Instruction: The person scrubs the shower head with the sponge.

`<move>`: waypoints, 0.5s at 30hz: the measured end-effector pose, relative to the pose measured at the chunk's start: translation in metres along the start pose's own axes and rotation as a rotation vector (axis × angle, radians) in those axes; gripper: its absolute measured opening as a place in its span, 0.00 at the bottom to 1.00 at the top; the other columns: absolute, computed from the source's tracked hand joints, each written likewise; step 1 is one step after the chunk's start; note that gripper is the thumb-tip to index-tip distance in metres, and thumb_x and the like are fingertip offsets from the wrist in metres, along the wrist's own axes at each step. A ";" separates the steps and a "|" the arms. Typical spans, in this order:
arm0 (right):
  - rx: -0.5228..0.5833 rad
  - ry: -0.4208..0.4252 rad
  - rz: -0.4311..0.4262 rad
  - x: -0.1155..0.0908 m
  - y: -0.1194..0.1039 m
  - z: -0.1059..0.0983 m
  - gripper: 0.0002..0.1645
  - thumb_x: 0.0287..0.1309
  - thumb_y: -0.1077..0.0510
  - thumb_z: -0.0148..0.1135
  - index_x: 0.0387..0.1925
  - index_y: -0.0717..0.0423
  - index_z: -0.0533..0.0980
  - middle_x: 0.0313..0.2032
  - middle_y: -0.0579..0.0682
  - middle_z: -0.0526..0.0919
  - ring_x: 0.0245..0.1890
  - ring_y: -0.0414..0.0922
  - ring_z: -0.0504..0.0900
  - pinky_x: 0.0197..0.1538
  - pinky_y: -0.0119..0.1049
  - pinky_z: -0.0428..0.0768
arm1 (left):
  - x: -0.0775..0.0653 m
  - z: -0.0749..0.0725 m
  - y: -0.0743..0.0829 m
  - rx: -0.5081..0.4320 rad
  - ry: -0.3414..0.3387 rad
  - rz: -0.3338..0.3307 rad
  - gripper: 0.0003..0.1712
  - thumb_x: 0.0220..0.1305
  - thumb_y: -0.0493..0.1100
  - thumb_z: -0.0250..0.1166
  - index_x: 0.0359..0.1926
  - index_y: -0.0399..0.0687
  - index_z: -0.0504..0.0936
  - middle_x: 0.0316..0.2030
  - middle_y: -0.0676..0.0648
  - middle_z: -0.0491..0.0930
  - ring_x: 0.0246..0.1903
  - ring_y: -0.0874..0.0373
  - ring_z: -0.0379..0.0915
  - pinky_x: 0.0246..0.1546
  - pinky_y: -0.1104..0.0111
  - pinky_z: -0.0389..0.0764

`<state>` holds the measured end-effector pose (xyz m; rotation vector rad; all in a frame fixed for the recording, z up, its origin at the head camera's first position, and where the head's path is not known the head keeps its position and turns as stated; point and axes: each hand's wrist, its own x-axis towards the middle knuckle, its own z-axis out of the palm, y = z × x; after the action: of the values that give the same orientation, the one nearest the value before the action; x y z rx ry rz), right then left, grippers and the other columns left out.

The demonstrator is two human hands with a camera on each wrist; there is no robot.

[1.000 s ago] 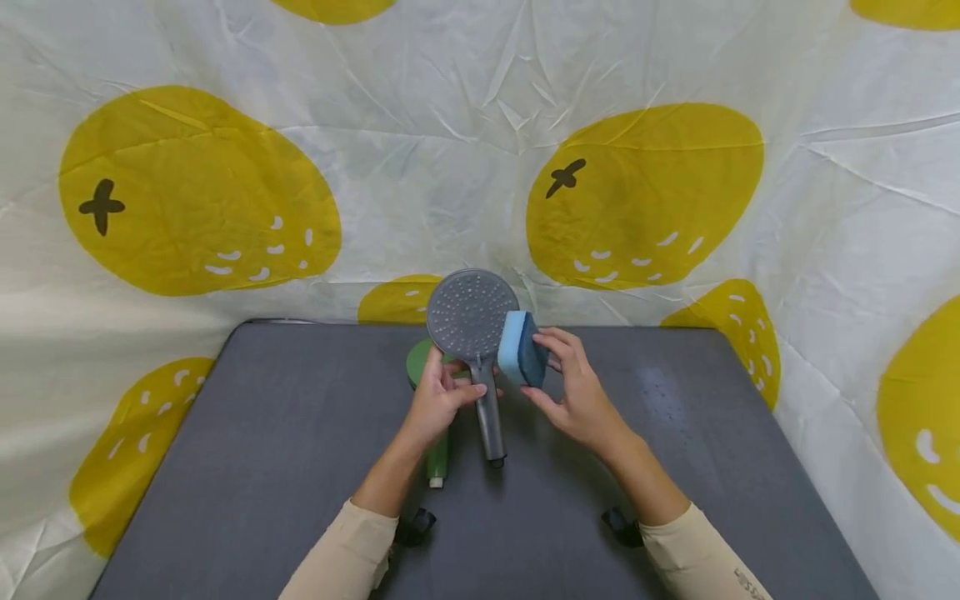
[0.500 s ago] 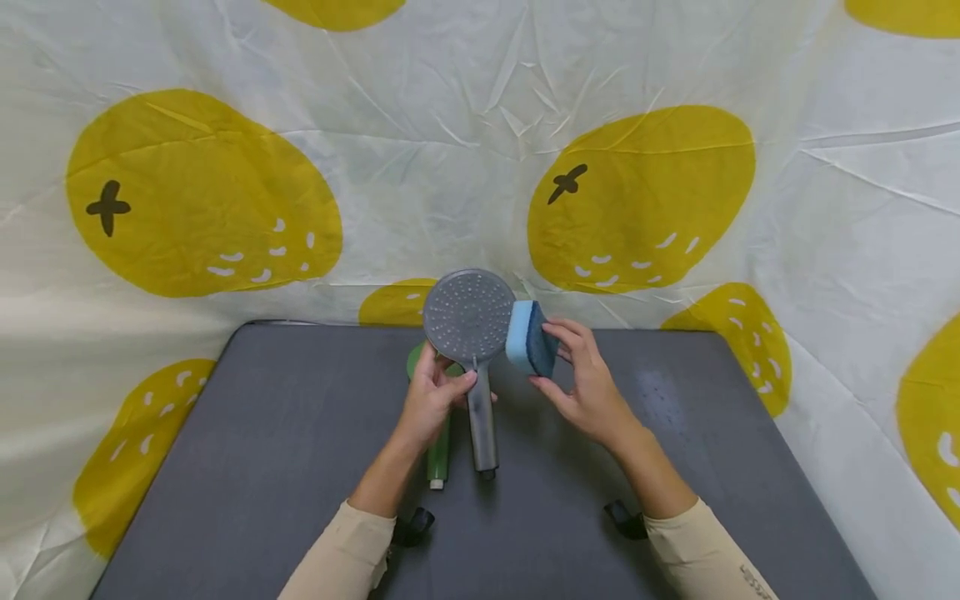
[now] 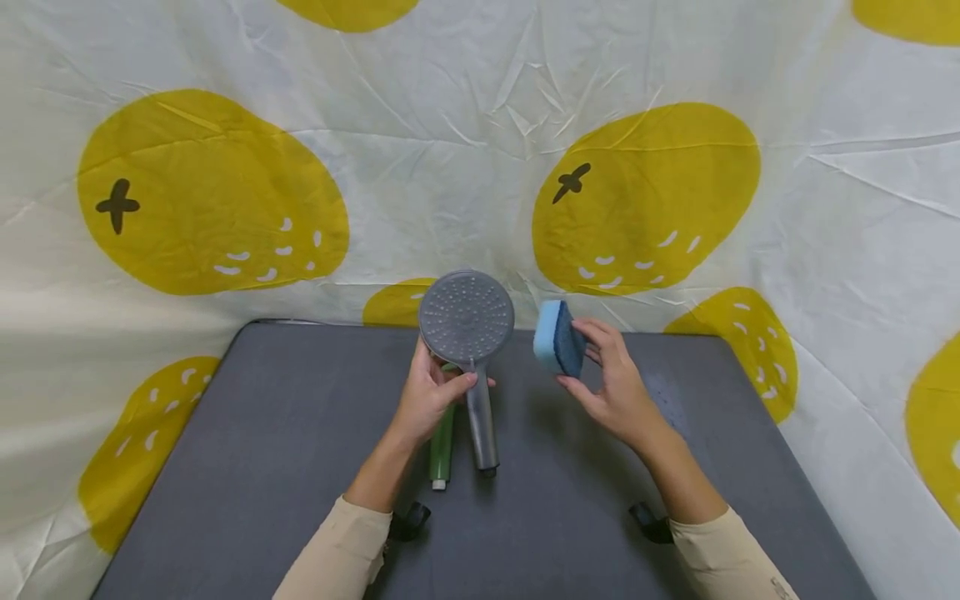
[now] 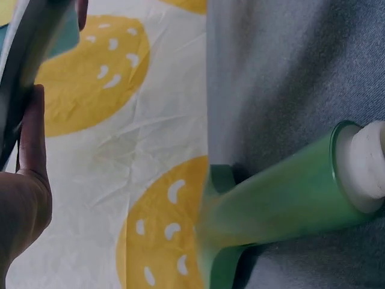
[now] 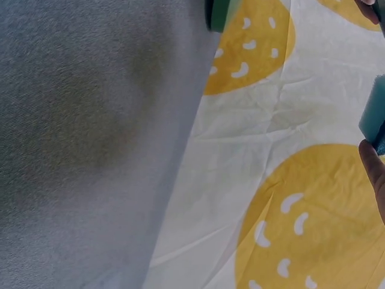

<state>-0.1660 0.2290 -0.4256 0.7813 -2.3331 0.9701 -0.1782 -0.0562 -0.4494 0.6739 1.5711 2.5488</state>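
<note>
My left hand (image 3: 431, 392) holds a grey shower head (image 3: 467, 317) by the neck, thumb across the front, its nozzle face turned toward the head camera. The handle hangs down above the table. In my right hand (image 3: 618, 387) is a two-tone blue sponge (image 3: 558, 337), pinched between thumb and fingers, a gap to the right of the shower head. Behind my left hand a green shower head (image 3: 442, 450) lies on the table, its head mostly covered in the head view. The left wrist view shows its green handle (image 4: 289, 192) with a white threaded end (image 4: 368, 159).
A dark grey table (image 3: 315, 417) spreads beneath both hands. Beyond its back edge hangs a pale curtain (image 3: 442, 192) printed with yellow fruit. Small damp-looking marks (image 3: 666, 396) show on the tabletop to the right.
The sponge has moved right, from overlapping the grey shower head's edge to standing apart from it. The shower head has shifted slightly left and now covers more of the green one.
</note>
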 end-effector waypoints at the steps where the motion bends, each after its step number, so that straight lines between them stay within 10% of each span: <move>1: -0.001 -0.002 -0.002 -0.001 0.001 0.000 0.56 0.41 0.74 0.81 0.71 0.66 0.62 0.67 0.66 0.67 0.63 0.59 0.73 0.58 0.59 0.81 | 0.000 0.000 0.000 0.000 -0.004 -0.004 0.55 0.62 0.19 0.58 0.81 0.59 0.47 0.66 0.42 0.70 0.36 0.45 0.88 0.35 0.57 0.91; 8: -0.006 -0.003 0.001 -0.010 0.011 -0.001 0.58 0.40 0.74 0.82 0.73 0.64 0.63 0.66 0.66 0.68 0.62 0.59 0.74 0.68 0.17 0.65 | 0.003 -0.003 -0.003 -0.026 -0.005 0.005 0.57 0.61 0.18 0.56 0.82 0.61 0.45 0.71 0.41 0.64 0.37 0.48 0.87 0.41 0.50 0.90; 15: -0.003 -0.022 -0.008 -0.019 0.018 -0.004 0.46 0.63 0.45 0.70 0.73 0.62 0.63 0.66 0.66 0.68 0.60 0.60 0.74 0.67 0.15 0.64 | 0.004 -0.005 -0.002 -0.035 0.013 -0.017 0.55 0.59 0.20 0.49 0.82 0.60 0.46 0.69 0.41 0.69 0.35 0.48 0.88 0.39 0.51 0.90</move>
<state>-0.1636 0.2485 -0.4430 0.8036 -2.3475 0.9590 -0.1842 -0.0579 -0.4519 0.6392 1.5258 2.5673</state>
